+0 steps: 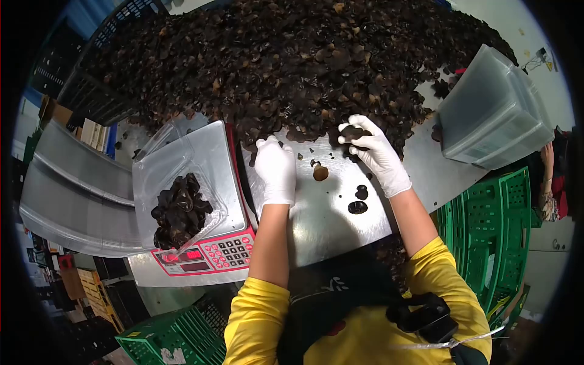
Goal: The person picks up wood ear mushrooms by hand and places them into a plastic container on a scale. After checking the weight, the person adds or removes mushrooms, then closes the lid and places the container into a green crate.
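Note:
A large heap of dark wood ear mushrooms (304,67) covers the back of the metal table. My left hand (277,170), in a white glove, is at the heap's front edge with its fingers curled in; what they hold, if anything, is hidden. In my right hand (383,159), also gloved, a dark wood ear mushroom (353,133) is pinched between thumb and fingers. Loose pieces lie between and below the hands, among them a brown piece (320,173) and a black one (358,207). Left of my left hand, a clear plastic tray (213,222) with mushrooms in it sits on a scale (225,176).
Stacked clear containers (486,115) stand at the table's right. Nested clear plastic trays (79,194) curve along the left side. Green crates (486,225) are at the right, and another green crate (173,337) is at lower left. Another person's arm (547,167) shows at far right.

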Available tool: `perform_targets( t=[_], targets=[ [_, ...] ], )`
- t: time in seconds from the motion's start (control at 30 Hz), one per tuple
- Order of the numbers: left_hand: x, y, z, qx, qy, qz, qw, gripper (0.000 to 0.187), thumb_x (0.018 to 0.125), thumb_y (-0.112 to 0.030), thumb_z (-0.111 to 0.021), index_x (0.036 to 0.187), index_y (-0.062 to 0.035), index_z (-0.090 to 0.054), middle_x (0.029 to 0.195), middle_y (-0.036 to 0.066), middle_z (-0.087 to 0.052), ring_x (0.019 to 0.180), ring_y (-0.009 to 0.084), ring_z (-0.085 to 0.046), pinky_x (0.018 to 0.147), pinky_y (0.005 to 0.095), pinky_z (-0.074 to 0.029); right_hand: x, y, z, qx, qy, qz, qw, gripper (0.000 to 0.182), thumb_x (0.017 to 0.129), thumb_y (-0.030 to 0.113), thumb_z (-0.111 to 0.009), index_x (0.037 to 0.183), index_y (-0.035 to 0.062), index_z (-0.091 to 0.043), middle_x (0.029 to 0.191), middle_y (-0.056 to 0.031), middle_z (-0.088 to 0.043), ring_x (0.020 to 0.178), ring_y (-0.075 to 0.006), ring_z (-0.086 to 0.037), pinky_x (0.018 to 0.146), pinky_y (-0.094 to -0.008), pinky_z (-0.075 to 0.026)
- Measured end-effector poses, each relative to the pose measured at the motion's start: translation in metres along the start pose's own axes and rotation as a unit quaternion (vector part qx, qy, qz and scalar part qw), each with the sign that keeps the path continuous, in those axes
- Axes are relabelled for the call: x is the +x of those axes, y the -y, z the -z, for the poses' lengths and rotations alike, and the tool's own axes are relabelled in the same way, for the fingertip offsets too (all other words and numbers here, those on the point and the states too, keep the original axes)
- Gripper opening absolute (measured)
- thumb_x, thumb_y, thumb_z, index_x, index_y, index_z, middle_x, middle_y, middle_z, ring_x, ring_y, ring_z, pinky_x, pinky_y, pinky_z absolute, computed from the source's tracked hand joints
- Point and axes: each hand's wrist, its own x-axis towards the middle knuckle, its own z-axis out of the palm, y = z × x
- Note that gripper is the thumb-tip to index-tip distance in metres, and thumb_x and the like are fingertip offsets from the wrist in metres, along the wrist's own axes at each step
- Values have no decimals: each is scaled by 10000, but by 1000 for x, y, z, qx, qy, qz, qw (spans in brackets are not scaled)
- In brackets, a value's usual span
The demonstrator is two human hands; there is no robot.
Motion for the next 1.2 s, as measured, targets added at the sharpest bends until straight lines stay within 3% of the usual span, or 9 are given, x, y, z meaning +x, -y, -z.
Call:
perform_targets(
  t=[0.13, 0.27, 0.4, 0.5, 0.57, 0.63, 0.83, 1.07, 1.2],
  targets=[
    [4, -3, -9, -102, -23, -51, 993, 227, 816, -97, -577, 1024, -104, -668, 948, 154, -629, 870, 342, -643, 743, 439, -521, 6, -5, 11, 181, 130, -20, 975, 723, 792, 35, -660, 1447, 46, -353, 1146, -146, -617, 1009, -268, -663, 646, -291, -585],
    [13, -8, -19, 66, 76, -97, 990, 235, 821, -72, -560, 1027, -110, -667, 938, 150, -635, 850, 328, -657, 724, 435, -525, 1, -9, -3, 123, 128, -37, 983, 452, 812, 146, -717, 1230, 90, -557, 1135, -73, -635, 978, -166, -651, 651, -206, -472],
    [18, -11, -25, 142, 32, -139, 980, 76, 829, -88, -555, 855, -76, -626, 878, 138, -638, 767, 268, -679, 645, 370, -541, -7, -13, -22, -222, 43, -48, 973, 58, 812, 59, -685, 857, 28, -664, 720, 4, -594, 635, -63, -538, 558, -206, -399],
    [7, -12, -8, 86, 16, -122, 989, 74, 801, -84, -587, 869, -63, -607, 866, 142, -627, 768, 335, -643, 679, 424, -517, -14, -32, -34, -557, -22, -3, 830, 249, 748, 194, -787, 915, 43, -681, 718, -50, -637, 630, -155, -602, 616, -300, -483],
    [-12, -20, 27, 3, -17, -159, 987, 63, 803, -91, -598, 857, -60, -599, 856, 137, -620, 766, 334, -636, 674, 420, -510, -15, -37, -43, -707, 1, 3, 708, 338, 723, 322, -782, 894, 49, -678, 819, -179, -672, 761, -343, -656, 694, -414, -512],
    [-34, -30, 75, -93, -33, -160, 982, 86, 808, -99, -633, 863, -51, -586, 854, 128, -601, 775, 328, -616, 672, 399, -493, -14, -56, -40, -759, -6, 40, 650, 315, 719, 324, -776, 883, 74, -679, 801, -161, -677, 760, -336, -661, 689, -417, -514],
    [-62, 39, 212, -180, -203, -64, 960, 137, 778, 62, -664, 887, -17, -641, 891, 82, -584, 855, 210, -575, 782, 317, -470, -20, -28, -85, -499, 32, 120, 858, 173, 773, 119, -704, 730, 51, -551, 690, -68, -587, 653, -160, -569, 652, -307, -470],
    [-62, 126, 234, -108, -239, -8, 965, 194, 810, 34, -656, 995, -15, -626, 996, 95, -591, 964, 243, -583, 888, 350, -454, -15, -21, -228, -261, 173, 108, 943, 131, 811, 99, -703, 821, 25, -595, 803, -18, -582, 775, -88, -539, 707, -255, -446],
    [-70, 137, 224, -114, -143, 4, 983, 361, 838, -9, -635, 1194, -26, -577, 1193, 146, -584, 1133, 300, -549, 1002, 381, -421, -12, -59, -280, -340, 254, 157, 892, 270, 805, 162, -729, 998, 18, -606, 993, -92, -554, 954, -177, -560, 842, -303, -464]
  ],
)
